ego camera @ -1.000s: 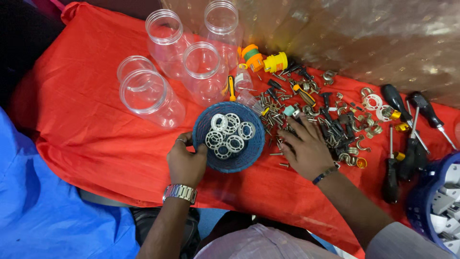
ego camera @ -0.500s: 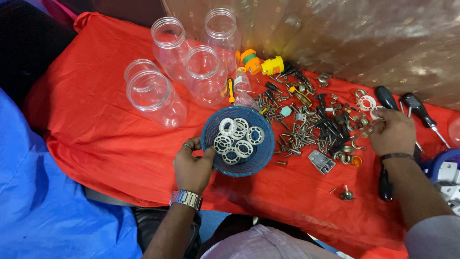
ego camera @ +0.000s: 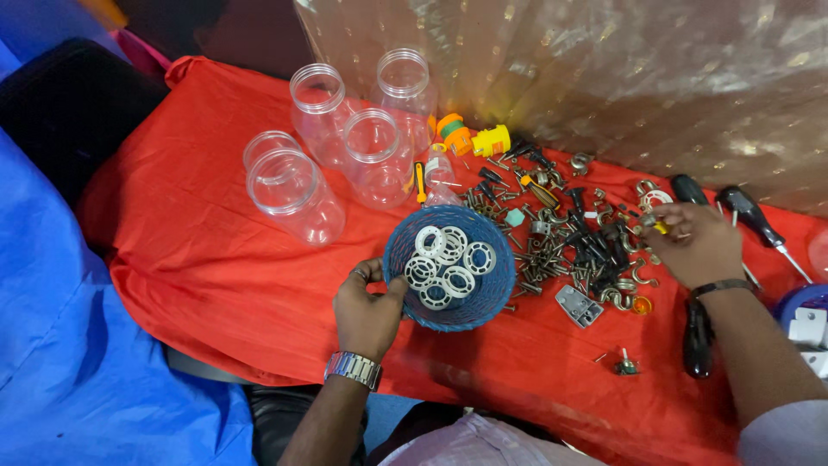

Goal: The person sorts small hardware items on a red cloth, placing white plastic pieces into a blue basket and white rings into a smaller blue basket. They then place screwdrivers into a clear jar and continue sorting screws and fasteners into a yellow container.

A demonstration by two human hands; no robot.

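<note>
Your left hand [ego camera: 366,315], a metal watch on its wrist, grips the near-left rim of the round blue woven basket [ego camera: 483,298], fingers closed on it. It sits near the middle of the red cloth [ego camera: 198,259] and holds flat white rings [ego camera: 444,263]. To the right, your right hand [ego camera: 699,246] pinches a small yellow-tipped piece [ego camera: 657,226] above the heap of dark screws [ego camera: 561,250]. Farther left stand clear, round, empty plastic jars [ego camera: 293,194], mouths up.

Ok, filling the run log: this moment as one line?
left hand: holds blue basket of white rings | right hand: on hardware pile, pinching small part
</note>
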